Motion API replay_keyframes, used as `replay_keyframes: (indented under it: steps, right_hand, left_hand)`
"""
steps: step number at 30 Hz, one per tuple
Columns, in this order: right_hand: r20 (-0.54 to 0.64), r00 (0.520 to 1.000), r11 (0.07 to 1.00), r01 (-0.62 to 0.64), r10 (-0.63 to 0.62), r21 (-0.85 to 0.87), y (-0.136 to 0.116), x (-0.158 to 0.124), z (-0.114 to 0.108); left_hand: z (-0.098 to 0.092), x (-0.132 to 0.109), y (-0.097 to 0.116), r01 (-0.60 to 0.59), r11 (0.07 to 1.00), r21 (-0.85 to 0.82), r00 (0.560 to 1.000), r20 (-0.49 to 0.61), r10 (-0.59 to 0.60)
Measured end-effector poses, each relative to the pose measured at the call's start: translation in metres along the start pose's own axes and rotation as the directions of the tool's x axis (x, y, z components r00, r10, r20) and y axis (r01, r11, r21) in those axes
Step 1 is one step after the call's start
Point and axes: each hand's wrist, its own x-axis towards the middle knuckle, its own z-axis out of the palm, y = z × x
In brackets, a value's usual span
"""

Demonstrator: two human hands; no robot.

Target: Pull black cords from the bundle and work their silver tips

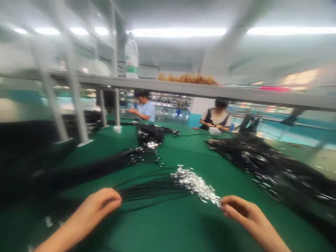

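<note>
My left hand is closed at the near left end of a spread of thin black cables, fingertips against them; how many it grips is hidden. The cables run right across the green table to a heap of small, flat, shiny white pieces. At the heap's right tip, my right hand pinches with thumb and forefinger at a small white piece. Its fingertips partly cover that piece.
Another black cable bundle lies behind my left hand. Large dark cable piles cover the right side. A shelf on metal posts spans above, bearing a bottle. Two people sit beyond the table.
</note>
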Motion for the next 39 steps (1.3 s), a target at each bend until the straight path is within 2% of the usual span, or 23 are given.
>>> replay_keyframes:
  steps: [2,5,7,10,13,17,19,21,23,26,29,35,39]
  right_hand:
    - [0.051,0.998,0.997,-0.03,0.034,-0.068,-0.002,0.005,-0.006]
    - [0.016,1.0,0.99,-0.025,0.027,-0.139,0.001,0.015,0.016]
    - [0.032,0.999,0.987,-0.005,0.011,-0.161,0.005,0.018,0.038]
    - [0.007,1.0,0.984,-0.008,0.009,-0.179,0.008,0.018,0.061]
    - [-0.004,1.0,0.994,-0.023,0.022,-0.104,0.004,0.017,0.063]
    - [0.115,0.993,0.986,-0.023,0.004,0.163,-0.011,0.011,0.049]
    - [0.156,0.988,0.912,-0.059,-0.006,0.406,-0.017,0.005,0.043]
    - [0.171,0.985,0.778,-0.104,-0.004,0.62,-0.021,0.001,0.04]
    - [0.184,0.983,0.684,-0.138,0.006,0.716,-0.022,-0.002,0.038]
    - [0.189,0.981,0.627,-0.172,0.04,0.76,-0.023,-0.004,0.036]
    - [0.182,0.982,0.612,-0.178,0.056,0.771,-0.027,-0.004,0.033]
    - [0.117,0.991,0.702,-0.124,0.057,0.701,-0.033,-0.004,0.029]
    - [0.1,0.993,0.756,-0.112,0.062,0.645,-0.033,-0.006,0.03]
  left_hand:
    - [0.036,0.025,0.038,-0.144,0.989,-0.023,0.986,0.083,0.145]
    - [0.084,0.052,0.089,-0.235,0.972,-0.001,0.963,0.137,0.233]
    - [0.105,0.066,0.111,-0.246,0.969,0.026,0.961,0.137,0.24]
    - [0.121,0.075,0.124,-0.255,0.966,0.045,0.96,0.135,0.247]
    - [0.122,0.072,0.13,-0.259,0.966,-0.008,0.958,0.126,0.258]
    - [0.113,0.06,0.143,-0.271,0.945,-0.182,0.952,0.096,0.291]
    - [0.109,0.055,0.151,-0.286,0.917,-0.277,0.949,0.049,0.311]
    - [0.106,0.051,0.156,-0.303,0.897,-0.323,0.948,-0.011,0.317]
    - [0.105,0.048,0.158,-0.326,0.892,-0.314,0.944,-0.058,0.324]
    - [0.105,0.044,0.155,-0.337,0.9,-0.277,0.941,-0.085,0.326]
    - [0.104,0.043,0.151,-0.335,0.914,-0.228,0.942,-0.089,0.323]
    - [0.103,0.043,0.151,-0.364,0.902,-0.232,0.931,-0.123,0.344]
    - [0.104,0.043,0.15,-0.365,0.904,-0.222,0.931,-0.102,0.35]
